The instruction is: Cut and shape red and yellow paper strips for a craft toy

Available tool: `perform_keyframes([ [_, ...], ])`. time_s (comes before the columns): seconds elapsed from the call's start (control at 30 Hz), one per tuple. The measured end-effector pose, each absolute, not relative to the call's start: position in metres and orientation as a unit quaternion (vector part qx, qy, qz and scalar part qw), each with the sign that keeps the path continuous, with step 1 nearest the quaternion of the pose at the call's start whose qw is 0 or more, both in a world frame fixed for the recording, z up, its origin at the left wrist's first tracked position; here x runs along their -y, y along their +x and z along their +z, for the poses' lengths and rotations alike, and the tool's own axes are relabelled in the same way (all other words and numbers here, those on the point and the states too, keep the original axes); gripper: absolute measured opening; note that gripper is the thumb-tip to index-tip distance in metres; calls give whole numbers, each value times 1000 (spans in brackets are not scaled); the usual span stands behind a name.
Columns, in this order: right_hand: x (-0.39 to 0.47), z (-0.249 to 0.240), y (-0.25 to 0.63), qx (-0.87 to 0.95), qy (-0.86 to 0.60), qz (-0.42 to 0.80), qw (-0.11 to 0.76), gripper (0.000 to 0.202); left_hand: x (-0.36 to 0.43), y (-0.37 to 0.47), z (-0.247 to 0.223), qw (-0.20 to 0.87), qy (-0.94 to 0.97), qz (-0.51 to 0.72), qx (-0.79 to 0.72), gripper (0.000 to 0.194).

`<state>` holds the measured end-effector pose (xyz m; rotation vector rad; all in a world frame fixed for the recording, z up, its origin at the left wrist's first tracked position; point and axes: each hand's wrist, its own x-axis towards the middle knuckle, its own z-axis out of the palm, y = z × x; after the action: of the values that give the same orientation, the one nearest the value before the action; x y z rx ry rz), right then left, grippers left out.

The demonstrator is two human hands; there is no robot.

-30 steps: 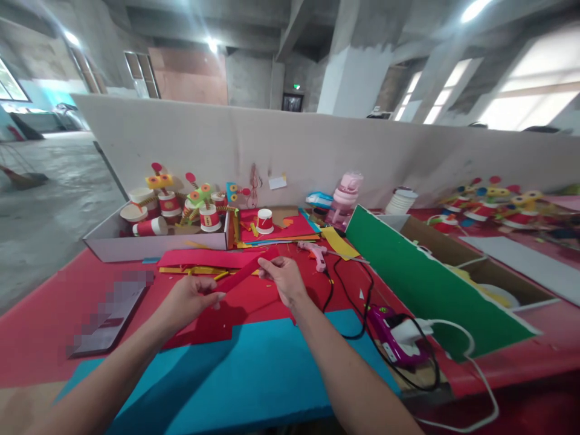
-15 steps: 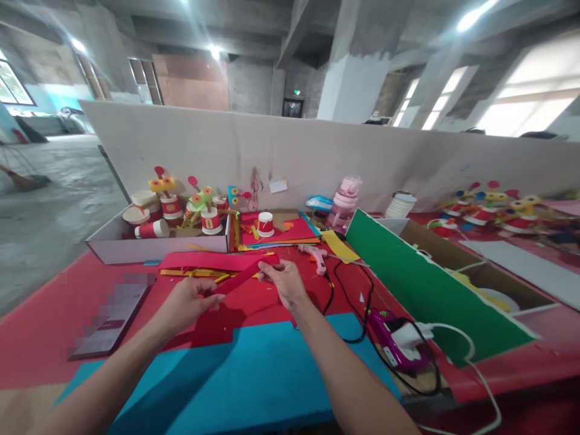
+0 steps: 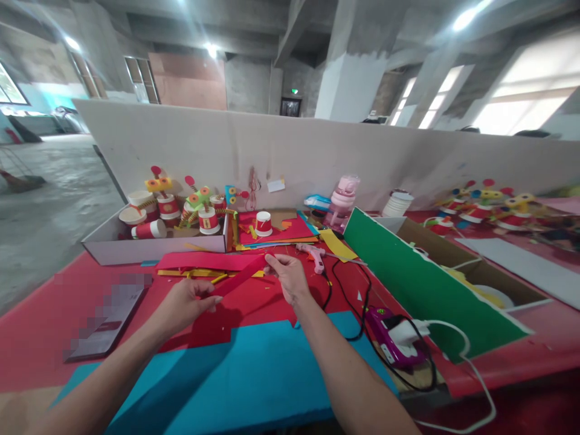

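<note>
A narrow red paper strip (image 3: 240, 278) is stretched slantwise between my two hands above the table. My left hand (image 3: 193, 302) pinches its lower end between thumb and fingers. The upper end is pinched by my right hand (image 3: 287, 277), farther right and a little higher. Behind the strip lies a wider red paper piece (image 3: 199, 261), with yellow paper strips (image 3: 190, 273) partly under it. Below my hands a blue sheet (image 3: 244, 368) covers the near part of the red table.
A white box (image 3: 154, 251) with paper-cup figures stands back left. A paper cup (image 3: 263, 224) sits on stacked coloured paper. A pink glue gun (image 3: 313, 255), purple power strip (image 3: 394, 338) with cables and green-sided box (image 3: 421, 284) are right; a grey device (image 3: 113, 320) lies left.
The view has shifted slightly. Both hands keep their pinch on the red strip, and my right hand's fingers have altered their position a little at its upper end.
</note>
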<state>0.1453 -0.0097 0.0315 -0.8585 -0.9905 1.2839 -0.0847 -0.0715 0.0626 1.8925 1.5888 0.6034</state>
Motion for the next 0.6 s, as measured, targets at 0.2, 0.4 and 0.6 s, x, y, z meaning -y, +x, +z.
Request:
perform_keyframes([
  [0.2,9,30,146,432,-375,555,604,28,71,-86,58,303,714,230,-588,33],
  [0.4,9,33,145,397,-354,586,611,27,68,-88,59,338,709,246,-567,33],
  [0.6,12,36,142,284,-291,696,592,33,69,-87,63,372,689,254,-568,33],
])
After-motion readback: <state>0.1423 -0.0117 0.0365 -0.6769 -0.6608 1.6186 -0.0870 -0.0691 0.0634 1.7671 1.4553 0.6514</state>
